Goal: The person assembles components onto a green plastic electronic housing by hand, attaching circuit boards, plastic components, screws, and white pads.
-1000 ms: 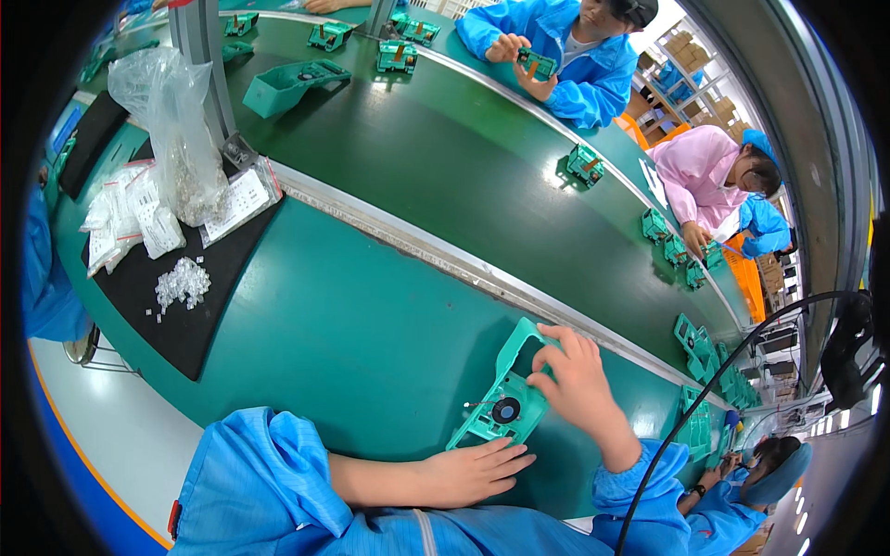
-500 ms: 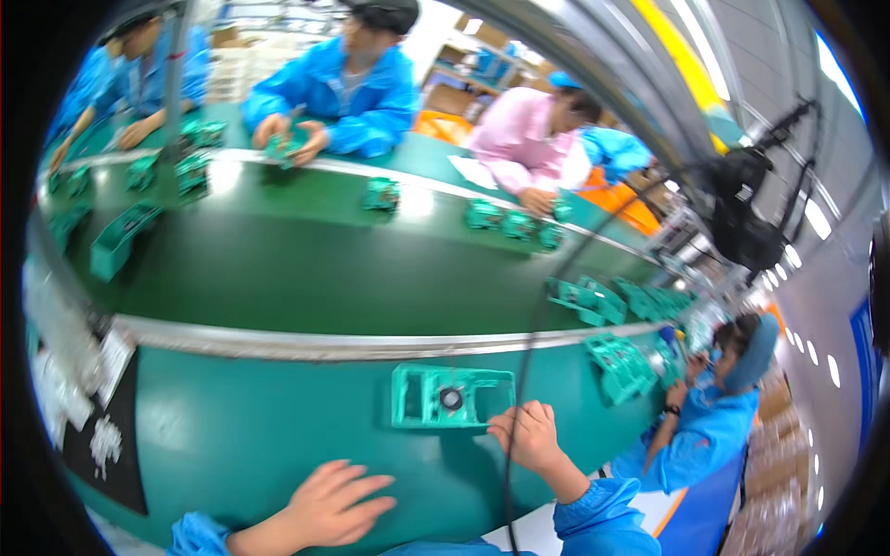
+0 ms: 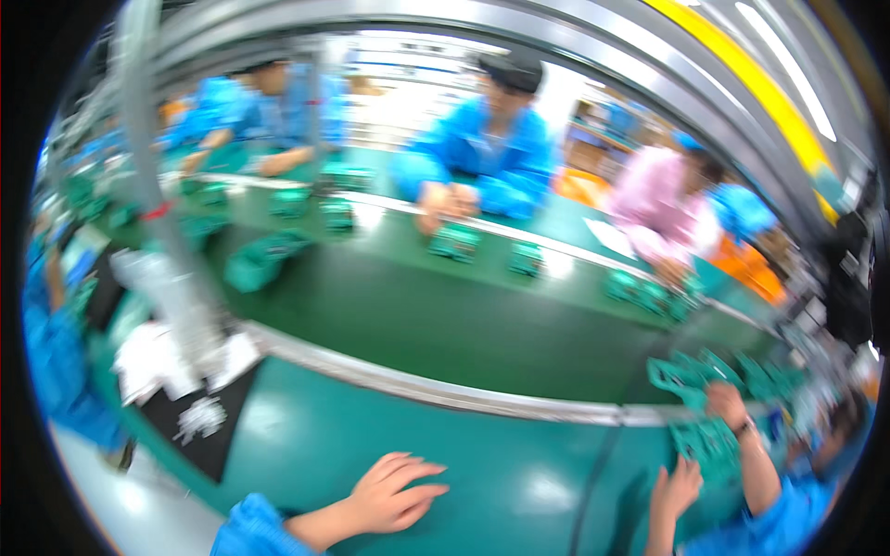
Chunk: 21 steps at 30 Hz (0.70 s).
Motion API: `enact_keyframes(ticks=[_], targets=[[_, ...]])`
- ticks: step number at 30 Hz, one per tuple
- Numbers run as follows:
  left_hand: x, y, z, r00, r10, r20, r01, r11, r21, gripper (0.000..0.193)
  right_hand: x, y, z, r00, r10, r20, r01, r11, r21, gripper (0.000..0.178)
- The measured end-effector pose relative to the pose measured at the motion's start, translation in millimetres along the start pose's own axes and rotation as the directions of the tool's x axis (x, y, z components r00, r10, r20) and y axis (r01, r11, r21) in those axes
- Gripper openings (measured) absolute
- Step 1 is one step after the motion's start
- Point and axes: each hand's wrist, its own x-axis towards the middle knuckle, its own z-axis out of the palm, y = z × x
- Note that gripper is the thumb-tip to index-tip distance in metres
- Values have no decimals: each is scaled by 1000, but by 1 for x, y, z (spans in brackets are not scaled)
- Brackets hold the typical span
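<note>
My left hand [image 3: 399,491] hovers over the green tabletop [image 3: 501,463], palm down and fingers spread, with nothing in it. To the right, my right hand [image 3: 677,491] reaches up beside the green plastic housings [image 3: 706,447] on the table. Its thumb and fingers stand apart. Blur hides whether the fingertips touch a housing. Just beyond, a co-worker's hand [image 3: 725,404] with a dark wristband is at another open-framed green housing [image 3: 684,375] near the belt edge.
A metal rail [image 3: 417,387] separates my table from the dark green belt [image 3: 445,329]. Clear bags and small white parts [image 3: 201,419] lie on a black mat [image 3: 222,445] at left. Across the belt, people handle small green assemblies [image 3: 454,243]. A post [image 3: 148,139] stands at left.
The view has swung left, so the scene sits farther right and lower. My right hand has moved right and let go of the green housing, which has left the table's middle. My left hand remains open.
</note>
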Motion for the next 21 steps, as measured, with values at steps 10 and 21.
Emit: enact_keyframes(ticks=[10,21], targets=[[52,-196,-104,731,-472,-492,674,388,629,41,-55,-209,-113,633,-766,-114,200,19,980,14],[71,-208,-104,751,-596,-284,570,368,735,15,-53,-205,-101,684,-728,-50,24,-46,999,18]])
